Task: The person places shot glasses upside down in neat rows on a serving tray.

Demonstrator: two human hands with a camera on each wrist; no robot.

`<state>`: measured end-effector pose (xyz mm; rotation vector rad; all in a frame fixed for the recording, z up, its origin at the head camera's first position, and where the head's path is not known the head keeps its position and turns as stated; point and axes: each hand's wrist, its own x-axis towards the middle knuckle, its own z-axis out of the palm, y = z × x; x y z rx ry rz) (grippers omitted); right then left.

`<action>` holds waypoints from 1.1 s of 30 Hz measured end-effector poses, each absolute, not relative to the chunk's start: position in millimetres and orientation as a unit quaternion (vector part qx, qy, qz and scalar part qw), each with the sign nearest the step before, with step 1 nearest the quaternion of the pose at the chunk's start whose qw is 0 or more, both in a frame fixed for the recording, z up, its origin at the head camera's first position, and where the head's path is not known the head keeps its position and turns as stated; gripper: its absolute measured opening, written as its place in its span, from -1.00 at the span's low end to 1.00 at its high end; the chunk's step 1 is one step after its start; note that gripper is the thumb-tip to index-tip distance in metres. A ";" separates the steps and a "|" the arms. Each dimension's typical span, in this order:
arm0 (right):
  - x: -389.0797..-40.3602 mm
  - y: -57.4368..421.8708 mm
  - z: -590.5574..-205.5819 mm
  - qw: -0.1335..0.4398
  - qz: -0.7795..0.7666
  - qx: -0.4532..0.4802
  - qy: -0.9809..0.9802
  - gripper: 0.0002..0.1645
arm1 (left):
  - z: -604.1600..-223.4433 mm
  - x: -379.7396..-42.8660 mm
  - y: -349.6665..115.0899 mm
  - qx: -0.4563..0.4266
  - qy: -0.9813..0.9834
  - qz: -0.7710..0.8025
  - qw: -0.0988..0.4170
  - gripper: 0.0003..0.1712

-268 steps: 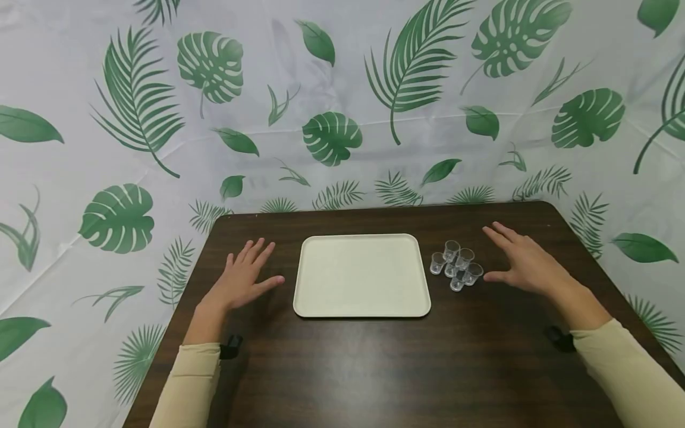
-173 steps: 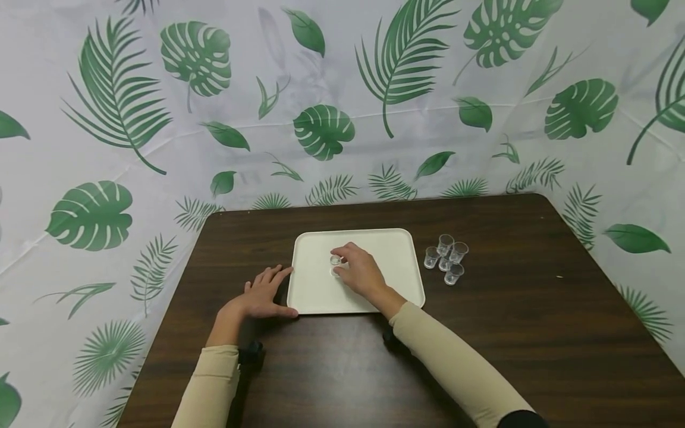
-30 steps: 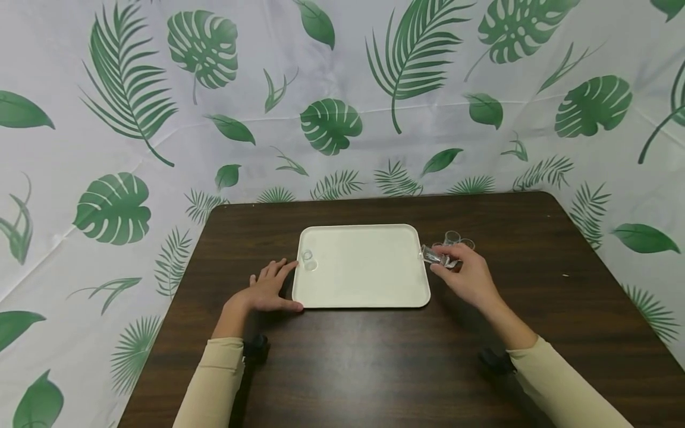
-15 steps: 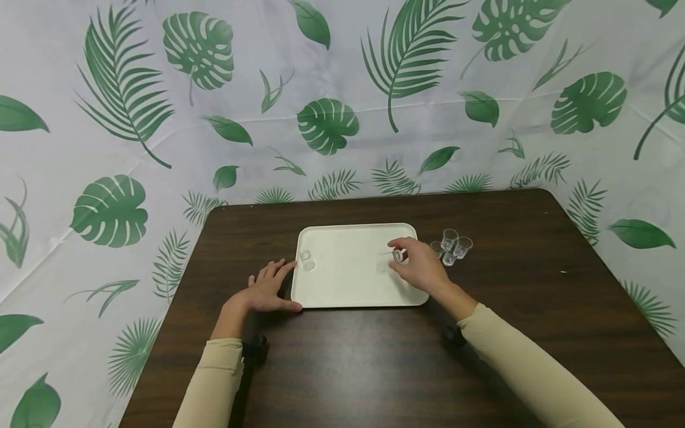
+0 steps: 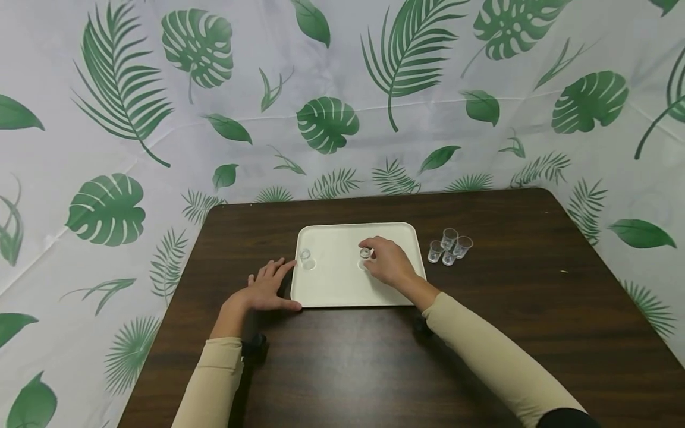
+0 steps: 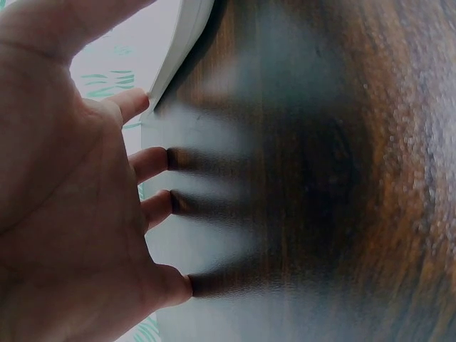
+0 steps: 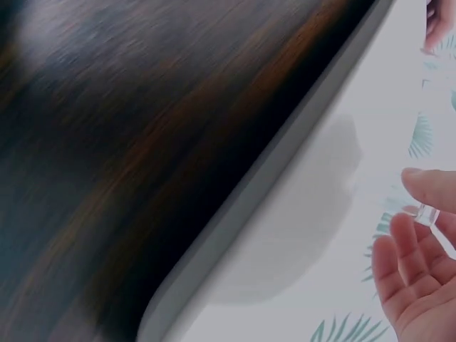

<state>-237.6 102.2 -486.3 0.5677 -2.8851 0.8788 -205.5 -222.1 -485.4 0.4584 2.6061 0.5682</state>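
My right hand [image 5: 389,260] pinches a small clear shot glass [image 5: 365,253] at the middle of the cream tray [image 5: 342,291]. The right wrist view shows the same glass [image 7: 426,214] between thumb and fingers; whether its base touches the tray is hard to tell. Another clear shot glass [image 5: 305,255] stands on the tray near its left edge. My left hand [image 5: 264,291] rests at the tray's left side, fingers spread, with thumb and index finger touching the rim. In the left wrist view, fingertips [image 6: 160,163] rest on the wood and hold nothing.
Several more clear shot glasses [image 5: 449,239] stand clustered on the dark wooden table [image 5: 348,362], just right of the tray. A white cloth with green leaves [image 5: 329,125] hangs behind the table and at its sides.
My right hand has carried one shot glass from the cluster leftward over the tray's right edge to its middle. My left hand has stayed at the tray's left edge.
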 end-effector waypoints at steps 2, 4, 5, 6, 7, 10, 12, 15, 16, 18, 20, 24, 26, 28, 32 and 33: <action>-238.7 96.1 -486.6 0.033 0.289 0.181 -0.939 -0.54 | -484.8 -205.1 -222.0 0.164 0.940 0.204 0.217 0.27; -240.0 89.7 -486.7 0.033 0.294 0.178 -0.938 -0.54 | -484.8 -205.0 -222.0 0.164 0.940 0.205 0.216 0.27; -240.8 86.0 -487.0 0.033 0.296 0.176 -0.938 -0.54 | -485.0 -205.0 -222.2 0.164 0.940 0.206 0.215 0.27; -241.4 82.1 -487.1 0.032 0.299 0.175 -0.937 -0.54 | -485.4 -205.0 -222.5 0.165 0.941 0.205 0.215 0.27; -242.1 78.0 -487.6 0.030 0.302 0.174 -0.937 -0.54 | -486.0 -205.0 -222.9 0.166 0.941 0.204 0.215 0.27; -243.4 64.5 -489.4 0.020 0.314 0.167 -0.934 -0.55 | -487.1 -204.7 -224.1 0.167 0.940 0.206 0.215 0.27; -243.9 55.0 -490.5 0.015 0.322 0.165 -0.932 -0.56 | -487.8 -204.4 -224.8 0.168 0.940 0.208 0.213 0.27; -244.6 41.6 -491.3 0.014 0.323 0.171 -0.931 -0.56 | -488.6 -204.7 -224.5 0.171 0.939 0.211 0.210 0.26; -244.6 37.6 -491.2 0.015 0.321 0.175 -0.931 -0.55 | -488.4 -204.7 -223.9 0.173 0.939 0.212 0.210 0.26; -244.4 30.8 -490.8 0.015 0.317 0.179 -0.931 -0.55 | -488.2 -205.0 -222.3 0.171 0.938 0.212 0.214 0.27; -244.4 25.1 -490.9 0.017 0.312 0.183 -0.932 -0.55 | -489.5 -205.5 -221.6 0.169 0.938 0.211 0.216 0.26; -246.4 17.7 -492.2 0.022 0.303 0.183 -0.935 -0.55 | -489.2 -206.1 -220.8 0.166 0.940 0.204 0.217 0.26; -247.9 14.9 -493.1 0.023 0.301 0.186 -0.935 -0.55 | -487.4 -205.9 -220.7 0.168 0.941 0.204 0.214 0.25; -249.2 12.1 -493.6 0.021 0.302 0.188 -0.934 -0.55 | -487.9 -206.0 -221.7 0.167 0.941 0.203 0.212 0.26; -250.0 8.7 -494.5 0.017 0.303 0.189 -0.934 -0.55 | -489.2 -206.1 -223.7 0.169 0.941 0.205 0.210 0.26; -249.8 8.4 -494.4 0.017 0.303 0.187 -0.934 -0.55 | -489.4 -206.0 -223.8 0.169 0.941 0.205 0.209 0.26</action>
